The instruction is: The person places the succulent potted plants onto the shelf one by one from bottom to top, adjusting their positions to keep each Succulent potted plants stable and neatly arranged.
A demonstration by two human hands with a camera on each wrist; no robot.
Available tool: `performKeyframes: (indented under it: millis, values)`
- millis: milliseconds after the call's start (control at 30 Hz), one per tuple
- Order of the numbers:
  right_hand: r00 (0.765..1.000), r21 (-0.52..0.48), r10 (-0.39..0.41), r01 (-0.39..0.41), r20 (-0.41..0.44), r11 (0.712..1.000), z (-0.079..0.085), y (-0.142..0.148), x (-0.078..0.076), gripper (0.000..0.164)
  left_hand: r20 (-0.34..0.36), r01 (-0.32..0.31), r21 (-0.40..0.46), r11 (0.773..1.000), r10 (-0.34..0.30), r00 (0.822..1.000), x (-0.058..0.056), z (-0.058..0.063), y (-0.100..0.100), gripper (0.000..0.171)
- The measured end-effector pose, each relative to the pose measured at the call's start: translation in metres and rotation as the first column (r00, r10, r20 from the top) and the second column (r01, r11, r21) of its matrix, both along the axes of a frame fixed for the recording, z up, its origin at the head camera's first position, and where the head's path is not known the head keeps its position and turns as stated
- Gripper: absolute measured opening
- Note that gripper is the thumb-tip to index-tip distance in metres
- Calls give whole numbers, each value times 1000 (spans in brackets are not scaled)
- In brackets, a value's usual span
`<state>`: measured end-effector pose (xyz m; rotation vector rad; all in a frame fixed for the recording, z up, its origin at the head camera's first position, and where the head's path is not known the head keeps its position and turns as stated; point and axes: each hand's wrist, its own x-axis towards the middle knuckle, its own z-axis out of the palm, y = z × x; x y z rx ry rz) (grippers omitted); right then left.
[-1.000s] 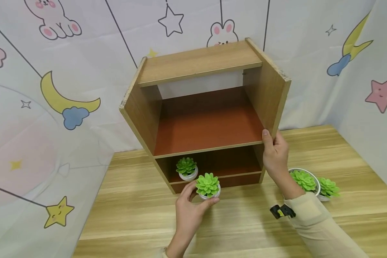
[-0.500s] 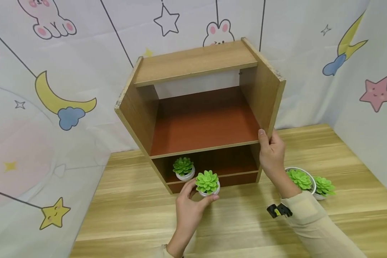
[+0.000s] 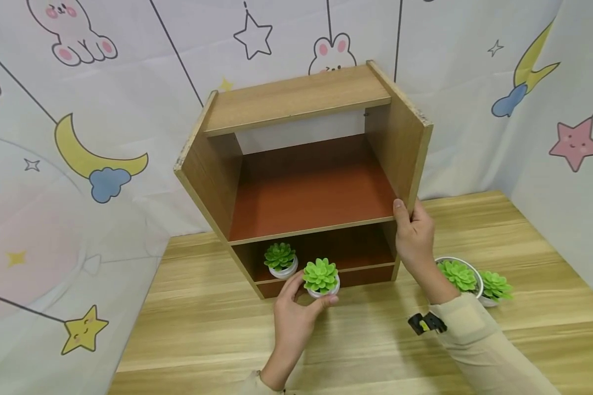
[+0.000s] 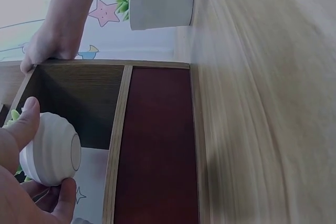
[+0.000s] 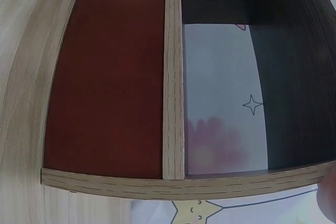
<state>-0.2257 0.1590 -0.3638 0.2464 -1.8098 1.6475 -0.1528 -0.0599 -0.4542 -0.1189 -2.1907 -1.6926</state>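
A small potted succulent (image 3: 320,275) with bright green leaves is pinched between the thumb and fingers of my left hand (image 3: 294,321), in front of the lower shelf. Its round white pot (image 4: 52,150) shows in the left wrist view, clear of the wooden shelf unit (image 4: 121,129). My right hand (image 3: 415,236) grips the right side panel of that wooden shelf unit (image 3: 410,148), thumb on the front edge. On the left end of the lower shelf sits another potted succulent (image 3: 280,259), just beyond my left fingers.
On the table (image 3: 202,329), right of the unit, stand a larger white pot with a succulent (image 3: 457,274) and another small succulent (image 3: 495,286); my right forearm passes close by them. A patterned cloth backdrop (image 3: 143,82) hangs behind the unit.
The head view has shifted slightly. My left hand and its succulent have moved a little to the right relative to the shelf unit. My right hand keeps its grip on the panel.
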Motion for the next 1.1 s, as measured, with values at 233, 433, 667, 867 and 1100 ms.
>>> performKeyframes:
  millis: [233, 433, 667, 867, 1100]
  values:
    - [1000, 4, 11, -11, -2, 1000, 0, 0, 0, 29, -1, -21, -24, 999, 21, 1000, -2, 1, 3, 70]
    - [1000, 0, 11, -11, -2, 1000, 0, 0, 1, 29, -3, -15, -21, 1000, 15, 1000, -3, 0, 5, 68]
    - [1000, 9, 3, -3, 9, 1000, -1, 0, 1, 29, 4, -25, -17, 1000, 25, 1000, -5, 0, 10, 70]
    - [1000, 11, -2, 2, 16, 1000, 0, 0, 2, 30, -20, -33, -39, 999, 32, 999, -8, 0, 14, 71]
    - [1000, 16, -5, 5, 1, 1000, 1, -1, 2, 30, -36, -22, -20, 1000, 21, 999, -11, -1, 14, 73]
